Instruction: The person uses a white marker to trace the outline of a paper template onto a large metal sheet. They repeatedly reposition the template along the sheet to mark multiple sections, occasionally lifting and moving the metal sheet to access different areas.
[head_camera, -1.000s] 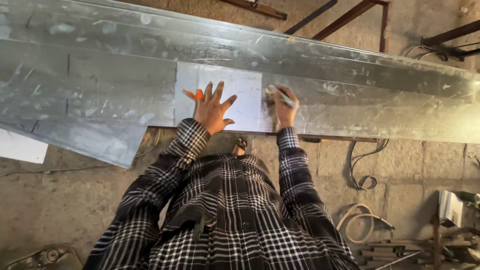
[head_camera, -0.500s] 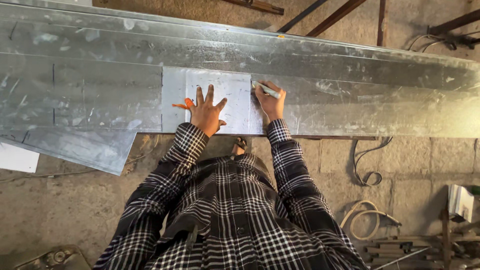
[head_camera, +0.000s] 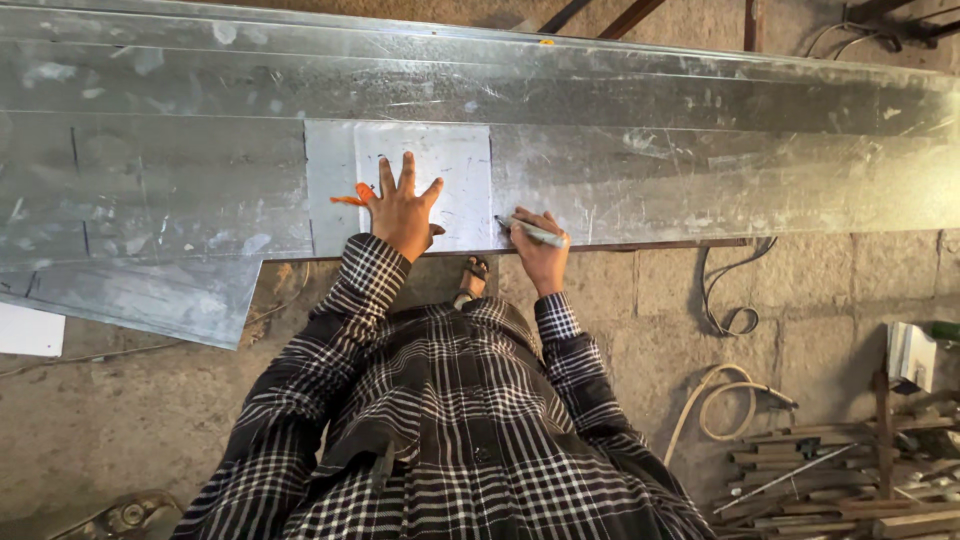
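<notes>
A small rectangular metal plate (head_camera: 450, 170) lies flat on a long galvanised sheet (head_camera: 700, 150). My left hand (head_camera: 402, 208) presses down on the plate with fingers spread. An orange object (head_camera: 352, 196) pokes out beside its thumb. My right hand (head_camera: 540, 250) grips a grey marker pen (head_camera: 530, 232), whose tip touches the plate's right edge near the lower corner. Both sleeves are black-and-white plaid.
The long sheet's near edge runs above a concrete floor (head_camera: 120, 420). A black cable (head_camera: 735, 300) hangs under the sheet at the right. A pale hose (head_camera: 720, 400) and a pile of metal rods (head_camera: 840, 480) lie at the lower right. White paper (head_camera: 28, 330) sits at the left.
My right hand with the marker has slid down along the plate's right edge toward the sheet's near edge. My left hand stays spread on the plate.
</notes>
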